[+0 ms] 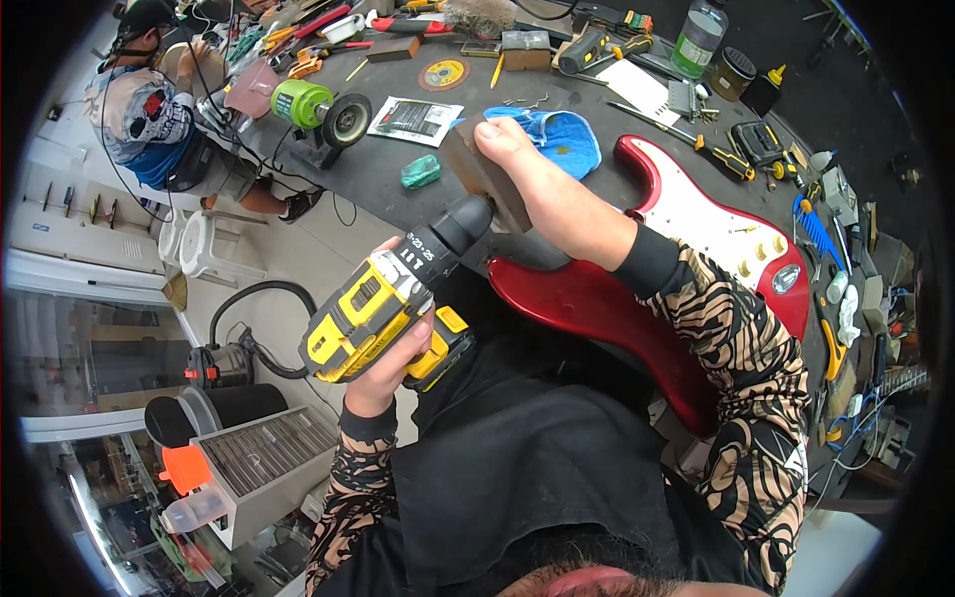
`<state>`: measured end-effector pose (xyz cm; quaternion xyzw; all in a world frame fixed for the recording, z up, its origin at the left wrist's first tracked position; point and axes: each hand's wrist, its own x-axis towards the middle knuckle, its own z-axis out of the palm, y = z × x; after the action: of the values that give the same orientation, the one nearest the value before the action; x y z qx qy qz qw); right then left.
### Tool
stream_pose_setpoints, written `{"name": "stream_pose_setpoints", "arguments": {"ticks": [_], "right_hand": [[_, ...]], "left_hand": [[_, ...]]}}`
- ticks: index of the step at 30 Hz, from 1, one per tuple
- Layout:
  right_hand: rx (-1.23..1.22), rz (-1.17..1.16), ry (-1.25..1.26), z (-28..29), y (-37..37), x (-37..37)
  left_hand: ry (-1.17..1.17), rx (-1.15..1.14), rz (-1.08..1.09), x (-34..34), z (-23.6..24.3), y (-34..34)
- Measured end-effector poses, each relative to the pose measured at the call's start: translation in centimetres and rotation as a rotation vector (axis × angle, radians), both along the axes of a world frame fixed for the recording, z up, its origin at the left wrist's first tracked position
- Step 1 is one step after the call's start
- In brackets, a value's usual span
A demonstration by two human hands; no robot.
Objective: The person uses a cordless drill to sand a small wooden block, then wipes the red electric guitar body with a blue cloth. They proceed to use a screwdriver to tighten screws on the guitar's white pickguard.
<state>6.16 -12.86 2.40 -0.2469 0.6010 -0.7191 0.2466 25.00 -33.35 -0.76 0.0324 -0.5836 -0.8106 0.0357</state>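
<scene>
My left hand [390, 366] is wrapped round the grip of a yellow and black cordless drill [363, 313]. The drill's chuck [463, 224] points up and to the right, at the face of a flat brown block [509, 207]. My right hand [527, 174] grips that block from its far side, thumb over the upper edge. Whether a bit touches or enters the block cannot be made out. Close to my right forearm lies a red electric guitar body [587, 298] with a white pickguard [691, 204], partly covered by my sleeve.
A blue cloth [569, 139], a green lump [420, 171] and a foil packet [413, 121] lie on the dark workbench [373, 184]. A green bench grinder [301, 102] stands left. Screwdrivers [731, 159] and a bottle [699, 40] sit at the right. Another person [149, 109] works at far left.
</scene>
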Motion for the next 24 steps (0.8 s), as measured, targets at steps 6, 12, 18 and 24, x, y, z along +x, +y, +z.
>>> {"name": "stream_pose_setpoints", "arguments": {"ticks": [6, 12, 18, 24], "right_hand": [[0.005, 0.038, 0.016, -0.1, 0.2, -0.3], [0.035, 0.074, -0.026, 0.4, 0.2, -0.3], [0.039, 0.102, -0.04, 0.6, 0.2, 0.1], [0.033, 0.139, -0.043, 0.4, 0.1, -0.2]], "left_hand": [[0.014, 0.056, -0.033, 0.0, -0.1, -0.5], [0.032, 0.037, -0.007, -0.3, 0.1, -0.5], [0.027, 0.037, 0.031, 0.0, 0.1, -0.8], [0.03, 0.053, 0.056, 0.0, 0.2, -1.2]]}}
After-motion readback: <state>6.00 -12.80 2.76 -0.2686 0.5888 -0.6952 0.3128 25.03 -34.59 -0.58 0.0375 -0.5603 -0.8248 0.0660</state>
